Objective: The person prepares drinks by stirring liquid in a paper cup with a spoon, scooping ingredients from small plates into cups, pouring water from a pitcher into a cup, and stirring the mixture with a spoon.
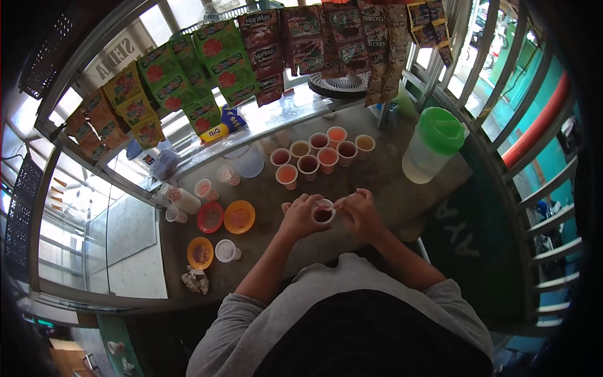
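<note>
Gray-and-black clothing (352,314) filled the foreground as the left grip (303,217) curled around a cup (323,215) of dark red drink at the tabletop (264,201) — mouth up, long axis near upright. Just right of it, the right grip (359,217) met the rim; whether it pinched anything was unclear. Filled cups (308,164) stood beyond.

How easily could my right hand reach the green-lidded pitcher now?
Probably yes: nothing visible stands between your right hand and the pitcher, though that hand is beside the cup in your left hand.
</note>
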### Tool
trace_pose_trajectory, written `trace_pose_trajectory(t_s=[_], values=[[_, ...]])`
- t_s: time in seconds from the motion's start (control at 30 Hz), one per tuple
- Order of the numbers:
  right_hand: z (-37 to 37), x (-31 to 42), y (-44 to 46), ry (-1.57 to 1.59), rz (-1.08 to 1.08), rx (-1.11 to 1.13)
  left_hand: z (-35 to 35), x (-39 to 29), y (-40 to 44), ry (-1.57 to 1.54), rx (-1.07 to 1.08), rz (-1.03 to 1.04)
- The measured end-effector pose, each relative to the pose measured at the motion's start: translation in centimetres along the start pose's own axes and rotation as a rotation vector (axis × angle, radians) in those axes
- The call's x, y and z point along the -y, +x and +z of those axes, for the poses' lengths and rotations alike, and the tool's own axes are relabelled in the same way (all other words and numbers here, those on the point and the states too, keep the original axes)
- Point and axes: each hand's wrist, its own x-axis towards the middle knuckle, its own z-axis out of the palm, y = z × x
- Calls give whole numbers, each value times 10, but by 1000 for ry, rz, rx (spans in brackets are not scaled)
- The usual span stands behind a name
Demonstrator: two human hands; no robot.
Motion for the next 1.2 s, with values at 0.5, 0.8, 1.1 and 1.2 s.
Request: trace_pose_trajectory(t_s=[0.5,0.8,1.1,1.2], values=[[-8,-108,8,179,151,183,80,-36,53,-43,-269,-234],[-31,-100,53,285,-269,211,85,-15,36,-91,-337,-387],[-11,-99,70,340,-351,201,62,-3,-8,-232,-343,-364],[-10,-102,78,328,-260,210,55,37,-44,-46,-750,-408]])
